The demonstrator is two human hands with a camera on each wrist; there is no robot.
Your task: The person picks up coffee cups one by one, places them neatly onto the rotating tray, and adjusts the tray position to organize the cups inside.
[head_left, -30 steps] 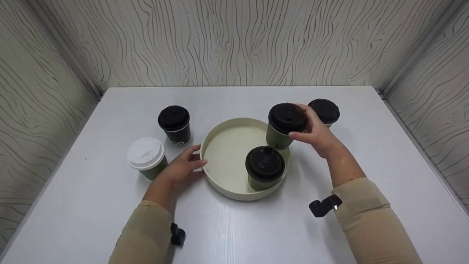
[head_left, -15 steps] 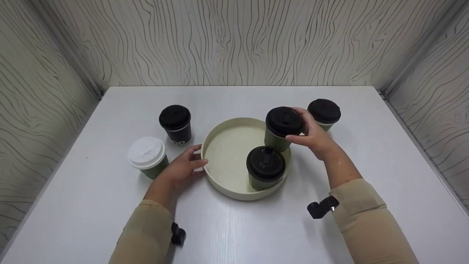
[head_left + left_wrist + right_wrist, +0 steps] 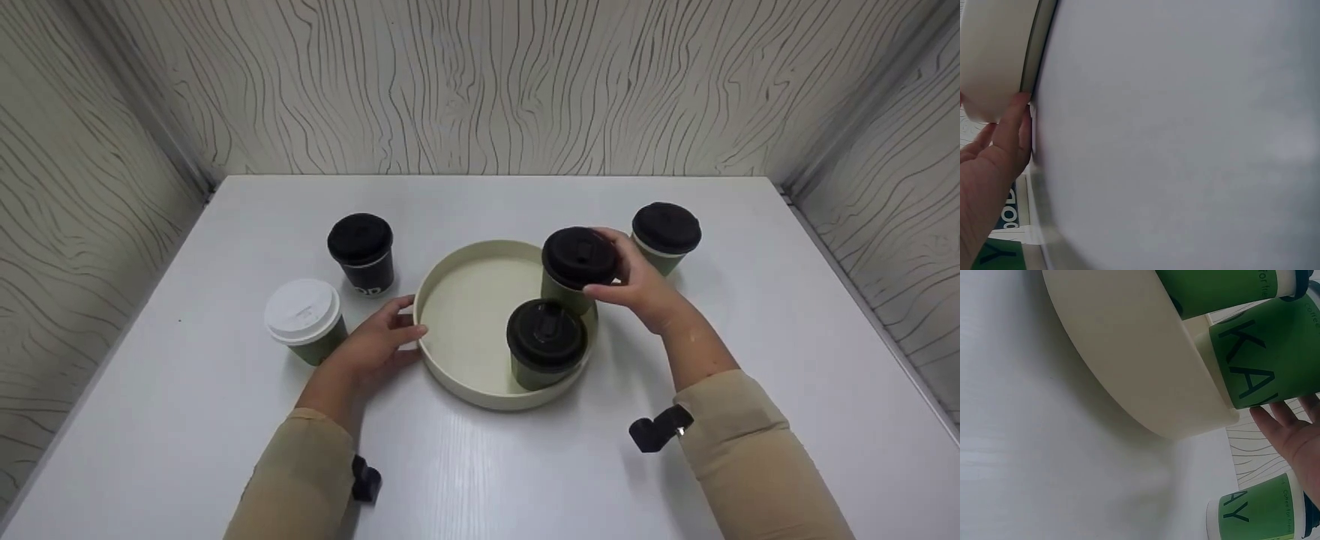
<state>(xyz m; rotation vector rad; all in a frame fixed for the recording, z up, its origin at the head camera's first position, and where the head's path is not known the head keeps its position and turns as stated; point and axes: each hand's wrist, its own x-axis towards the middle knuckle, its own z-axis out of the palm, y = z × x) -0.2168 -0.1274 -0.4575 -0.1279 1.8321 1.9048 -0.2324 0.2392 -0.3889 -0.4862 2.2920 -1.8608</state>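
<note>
In the head view my right hand (image 3: 637,281) grips a green paper coffee cup (image 3: 564,291) with a black lid, low over the right side of a round cream tray (image 3: 457,390). The right wrist view shows this cup's green sleeve (image 3: 1266,349) at the tray's rim, fingers against it. A second green, black-lidded cup (image 3: 546,341) stands inside the tray, just in front of the held one. On the tray's left side, my left hand (image 3: 379,341) holds the wall, thumb over the rim and fingers outside. Fingers (image 3: 1010,126) touch the tray's underside edge in the left wrist view.
To the left stand a white-lidded green cup (image 3: 304,319), beside my left forearm, and a dark cup with a black lid (image 3: 362,251). Behind my right hand is another green cup (image 3: 664,232). A patterned wall (image 3: 480,90) closes off the white table's (image 3: 480,480) back.
My right hand has lowered the held cup and brought it slightly left, toward the tray. The left hand keeps its hold on the tray's rim.
</note>
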